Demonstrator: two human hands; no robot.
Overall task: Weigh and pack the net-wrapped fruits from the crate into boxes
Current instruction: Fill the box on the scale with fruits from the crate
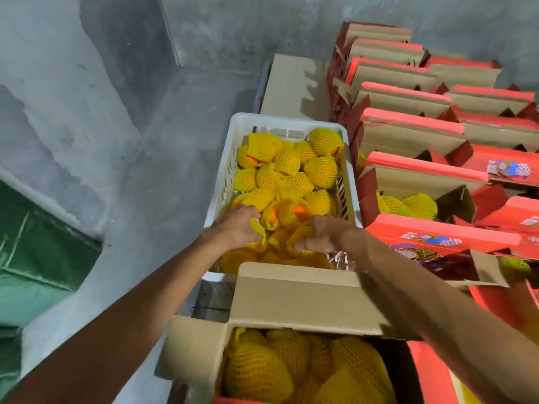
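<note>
A white plastic crate (230, 158) stands ahead of me, filled with several fruits in yellow foam net (291, 170). Both my hands reach into its near end. My left hand (237, 225) grips a net-wrapped fruit (258, 233), its fingers curled round it. My right hand (323, 233) has its fingers curled into the netted fruits at the crate's near right; which fruit it holds is hidden. Just below me an open cardboard box (291, 301) with a red outside holds several netted fruits (262, 371).
Rows of open red-and-brown boxes (408, 135) fill the right side; one (420, 182) holds a few netted fruits. A flat cardboard sheet (288, 86) lies behind the crate. Grey concrete floor and wall are to the left, with a green surface (35, 258) at the far left.
</note>
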